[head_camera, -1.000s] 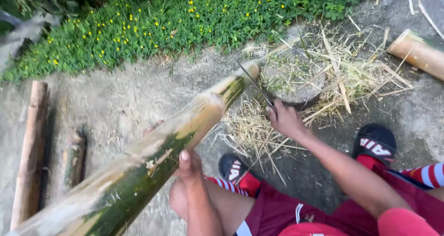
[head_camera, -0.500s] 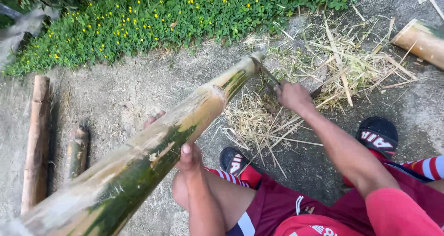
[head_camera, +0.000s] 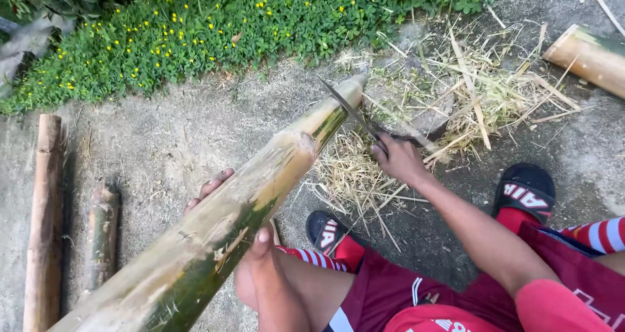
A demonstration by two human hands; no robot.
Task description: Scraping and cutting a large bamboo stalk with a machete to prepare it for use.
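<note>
Two hands busy: left hand [head_camera: 250, 241] clasps bamboo pole [head_camera: 241, 208]; right hand [head_camera: 398, 159] grips knife [head_camera: 351, 114] at 1 o'clock tip. Brace firmly, cut away from fingers.

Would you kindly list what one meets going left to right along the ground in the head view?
Long pole → short bamboo piece → left hand under the big bamboo pole → right hand with the knife → black sandal → cut bamboo section.
</note>
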